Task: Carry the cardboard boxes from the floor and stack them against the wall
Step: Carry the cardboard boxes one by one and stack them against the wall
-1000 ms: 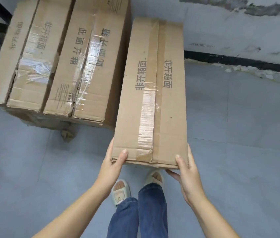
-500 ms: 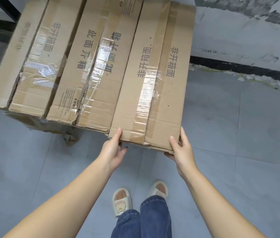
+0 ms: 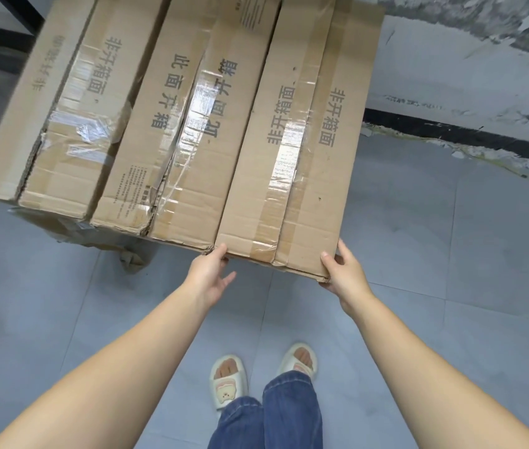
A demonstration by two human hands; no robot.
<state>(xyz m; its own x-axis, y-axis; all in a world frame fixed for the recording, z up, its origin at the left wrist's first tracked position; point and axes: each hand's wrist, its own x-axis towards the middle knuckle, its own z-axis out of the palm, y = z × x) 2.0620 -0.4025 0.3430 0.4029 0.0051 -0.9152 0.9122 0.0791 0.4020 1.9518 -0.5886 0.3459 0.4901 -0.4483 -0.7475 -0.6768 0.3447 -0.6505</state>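
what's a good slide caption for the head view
Both hands, left hand and right hand, set the rightmost cardboard box beside two others.

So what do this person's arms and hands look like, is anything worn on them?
Both arms are bare up to the edge of the view: no sleeves show. The left hand and right hand wear no gloves, and no rings, watch or bracelet are visible. The fingernails look short and unpainted. Lower down, the person wears blue jeans and pale open-toed slippers, one with a small cartoon face.
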